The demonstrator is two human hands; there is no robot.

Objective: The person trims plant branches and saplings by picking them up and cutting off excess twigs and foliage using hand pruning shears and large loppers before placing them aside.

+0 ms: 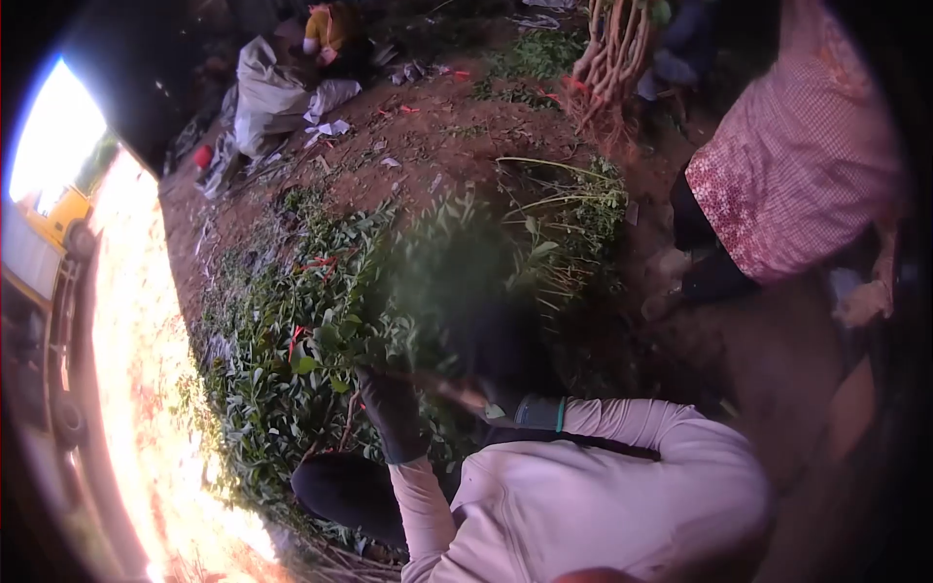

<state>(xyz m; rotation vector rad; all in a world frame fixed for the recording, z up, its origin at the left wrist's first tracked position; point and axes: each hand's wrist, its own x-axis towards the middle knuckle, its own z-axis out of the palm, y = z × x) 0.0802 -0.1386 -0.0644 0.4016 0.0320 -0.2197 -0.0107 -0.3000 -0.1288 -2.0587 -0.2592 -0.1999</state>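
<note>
Both hands wear dark gloves. My left hand (391,413) is low in the middle of the view, its fingers closed round one end of a brown stem (447,389). To its right, my right hand (520,408), with a teal band at the wrist, is closed at the other end of that stem; its fingertips are partly blurred. Above the hands is a blurred mass of green foliage (455,248); whether it joins the stem I cannot tell. A large heap of leafy green cuttings (262,360) with red ties lies left of my left hand.
A person in a pink checked garment (797,165) is at the right. Another in yellow (335,29) sits far back beside a white sack (267,92). Bundled bare stems with roots (612,68) stand at the top. A yellow truck (63,219) is outside at the left.
</note>
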